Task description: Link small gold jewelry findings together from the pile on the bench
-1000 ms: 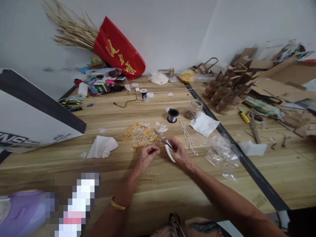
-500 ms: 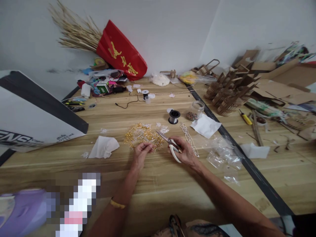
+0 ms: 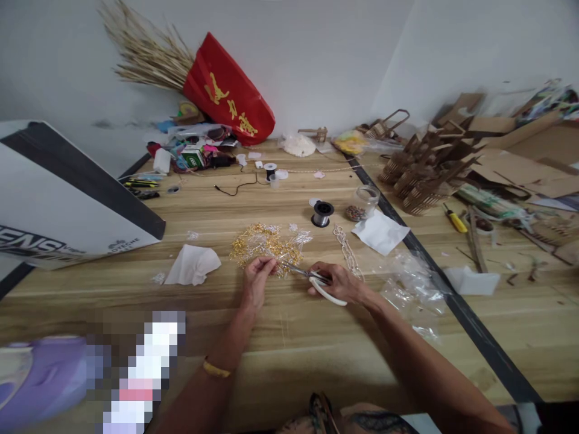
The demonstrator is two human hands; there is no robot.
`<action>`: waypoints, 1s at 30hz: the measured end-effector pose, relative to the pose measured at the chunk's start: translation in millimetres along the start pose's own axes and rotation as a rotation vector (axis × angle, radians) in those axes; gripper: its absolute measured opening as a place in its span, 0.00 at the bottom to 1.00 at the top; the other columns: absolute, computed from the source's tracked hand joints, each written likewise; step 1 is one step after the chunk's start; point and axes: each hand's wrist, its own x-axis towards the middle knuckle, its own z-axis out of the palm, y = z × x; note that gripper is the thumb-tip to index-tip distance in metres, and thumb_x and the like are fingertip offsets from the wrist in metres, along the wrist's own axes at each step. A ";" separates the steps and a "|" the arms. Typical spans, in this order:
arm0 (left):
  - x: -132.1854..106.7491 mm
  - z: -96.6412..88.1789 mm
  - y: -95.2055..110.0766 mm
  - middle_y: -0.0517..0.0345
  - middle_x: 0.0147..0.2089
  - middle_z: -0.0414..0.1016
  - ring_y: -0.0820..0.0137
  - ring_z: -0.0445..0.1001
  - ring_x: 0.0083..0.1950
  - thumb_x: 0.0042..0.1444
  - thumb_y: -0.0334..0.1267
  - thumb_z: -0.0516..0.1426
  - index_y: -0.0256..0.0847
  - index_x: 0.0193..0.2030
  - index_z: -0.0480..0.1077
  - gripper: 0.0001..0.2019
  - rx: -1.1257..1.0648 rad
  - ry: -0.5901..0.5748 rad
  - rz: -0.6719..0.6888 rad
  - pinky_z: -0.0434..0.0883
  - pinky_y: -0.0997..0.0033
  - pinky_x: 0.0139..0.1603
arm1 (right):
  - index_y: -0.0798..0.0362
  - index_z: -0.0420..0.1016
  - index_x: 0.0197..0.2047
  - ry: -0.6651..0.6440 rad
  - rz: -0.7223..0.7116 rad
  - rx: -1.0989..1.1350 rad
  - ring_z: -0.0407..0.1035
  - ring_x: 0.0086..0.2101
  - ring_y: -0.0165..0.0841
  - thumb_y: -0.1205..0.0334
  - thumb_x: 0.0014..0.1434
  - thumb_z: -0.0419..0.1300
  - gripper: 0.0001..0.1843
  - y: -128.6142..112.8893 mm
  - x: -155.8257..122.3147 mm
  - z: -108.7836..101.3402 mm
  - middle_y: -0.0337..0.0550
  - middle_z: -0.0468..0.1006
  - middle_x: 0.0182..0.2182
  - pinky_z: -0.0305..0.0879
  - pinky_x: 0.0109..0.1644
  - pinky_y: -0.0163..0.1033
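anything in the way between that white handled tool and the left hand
Nothing visible. The white-handled tool, held in the right hand, points toward the left hand, its tips close by; whether they touch is unclear. The gold and silver pieces lie beneath and beyond, not blocking it.

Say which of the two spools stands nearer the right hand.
The spool of silvery wire, left of the clear jar; the other spool is farther back, near the black cable.

The tool handles [image 3: 329,297] are white, the bead pile [image 3: 259,242] gold-and-silver.
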 end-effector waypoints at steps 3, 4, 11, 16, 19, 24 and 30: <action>-1.3 1.3 -0.4 0.58 0.27 0.76 0.75 0.70 0.27 0.36 0.39 0.68 0.35 0.28 0.73 0.13 -0.024 -0.025 -0.021 0.67 0.73 0.32 | 0.56 0.71 0.39 0.030 0.000 -0.025 0.57 0.23 0.25 0.48 0.48 0.65 0.22 -4.0 0.6 3.5 0.32 0.65 0.22 0.52 0.27 0.31; -1.8 1.7 -0.6 0.59 0.26 0.75 0.75 0.70 0.26 0.35 0.38 0.68 0.35 0.28 0.73 0.13 -0.030 -0.033 -0.030 0.67 0.74 0.31 | 0.55 0.71 0.39 0.039 -0.005 -0.026 0.57 0.23 0.25 0.48 0.48 0.65 0.22 -5.7 0.5 4.7 0.32 0.65 0.22 0.53 0.27 0.31; -7.2 5.7 -2.0 0.60 0.25 0.73 0.75 0.69 0.26 0.39 0.36 0.66 0.35 0.28 0.73 0.09 -0.029 -0.141 -0.076 0.66 0.74 0.31 | 0.55 0.69 0.41 0.109 -0.034 -0.043 0.59 0.23 0.26 0.51 0.49 0.64 0.20 -12.7 -0.1 13.1 0.32 0.67 0.22 0.54 0.27 0.31; -8.6 6.1 -2.3 0.59 0.26 0.74 0.75 0.69 0.27 0.39 0.36 0.65 0.35 0.28 0.74 0.09 -0.020 -0.199 -0.092 0.66 0.74 0.31 | 0.54 0.69 0.42 0.125 -0.058 -0.084 0.60 0.23 0.26 0.52 0.49 0.65 0.20 -10.9 0.2 16.2 0.32 0.68 0.22 0.54 0.27 0.31; -8.6 5.3 -3.1 0.58 0.27 0.75 0.75 0.69 0.27 0.40 0.36 0.65 0.35 0.29 0.75 0.09 -0.012 -0.227 -0.091 0.66 0.74 0.31 | 0.54 0.69 0.42 0.124 -0.077 -0.084 0.60 0.23 0.26 0.51 0.49 0.65 0.21 -8.3 1.0 16.6 0.33 0.69 0.22 0.55 0.27 0.31; -8.5 5.1 -4.3 0.57 0.28 0.75 0.74 0.70 0.28 0.42 0.36 0.65 0.34 0.30 0.75 0.08 0.012 -0.254 -0.092 0.66 0.74 0.32 | 0.54 0.68 0.42 0.143 -0.080 -0.101 0.61 0.23 0.26 0.51 0.50 0.65 0.20 -8.5 1.2 16.9 0.33 0.69 0.22 0.55 0.27 0.30; -8.6 6.0 -3.7 0.59 0.26 0.74 0.75 0.69 0.27 0.41 0.35 0.65 0.35 0.28 0.75 0.07 0.022 -0.233 -0.100 0.66 0.74 0.31 | 0.54 0.68 0.42 0.154 -0.080 -0.128 0.60 0.22 0.26 0.53 0.50 0.64 0.19 -10.8 0.8 18.9 0.32 0.67 0.22 0.54 0.27 0.30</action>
